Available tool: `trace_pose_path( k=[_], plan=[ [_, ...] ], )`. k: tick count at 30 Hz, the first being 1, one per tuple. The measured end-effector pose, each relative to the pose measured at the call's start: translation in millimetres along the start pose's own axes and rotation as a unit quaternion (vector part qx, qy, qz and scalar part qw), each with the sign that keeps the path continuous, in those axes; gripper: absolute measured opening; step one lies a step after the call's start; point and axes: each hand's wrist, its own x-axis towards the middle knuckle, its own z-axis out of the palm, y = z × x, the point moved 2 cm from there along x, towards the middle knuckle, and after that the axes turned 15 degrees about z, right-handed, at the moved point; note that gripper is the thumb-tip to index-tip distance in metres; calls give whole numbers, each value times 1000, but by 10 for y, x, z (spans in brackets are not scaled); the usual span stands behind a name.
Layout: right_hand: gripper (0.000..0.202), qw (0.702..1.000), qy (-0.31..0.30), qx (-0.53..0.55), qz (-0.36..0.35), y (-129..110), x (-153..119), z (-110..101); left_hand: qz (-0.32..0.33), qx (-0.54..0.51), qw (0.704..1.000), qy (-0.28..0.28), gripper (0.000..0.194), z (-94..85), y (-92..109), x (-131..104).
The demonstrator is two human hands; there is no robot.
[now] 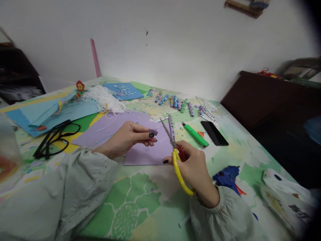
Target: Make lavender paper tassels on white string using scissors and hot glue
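My left hand [134,136] pinches a small purple paper piece [153,132] between thumb and fingers. In my right hand [194,162] is a pair of scissors [181,175] with yellow and red handles. The slim blades point up and away, slightly parted, a little right of the paper piece and apart from it. Beneath both hands lies a large purple sheet [142,155]. Just behind the blades is a purple tube with dark spots [171,125].
A green utility knife [195,134], a black phone [214,133] and a blue glue gun [227,175] lie on the right. To the left are black glasses [56,139], blue sheets [75,113] and white yarn [106,98]. Several small decorated tubes [175,102] line the back.
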Motion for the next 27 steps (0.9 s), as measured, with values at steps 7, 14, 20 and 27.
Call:
trace_pose_path(
  k=[7,14,20,27],
  plan=[
    [32,952,-182,229,89,53,45,124,-27,-87,996,27,14,114,-49,-62],
    [29,962,-162,217,32,53,42,92,-27,-152,987,54,14,150,-29,-75],
    [22,989,-104,108,-3,59,14,94,37,-148,986,65,23,172,-8,-95],
    [24,995,-18,-39,-86,2,-42,67,110,-21,991,67,22,152,-76,-88]
  ],
)
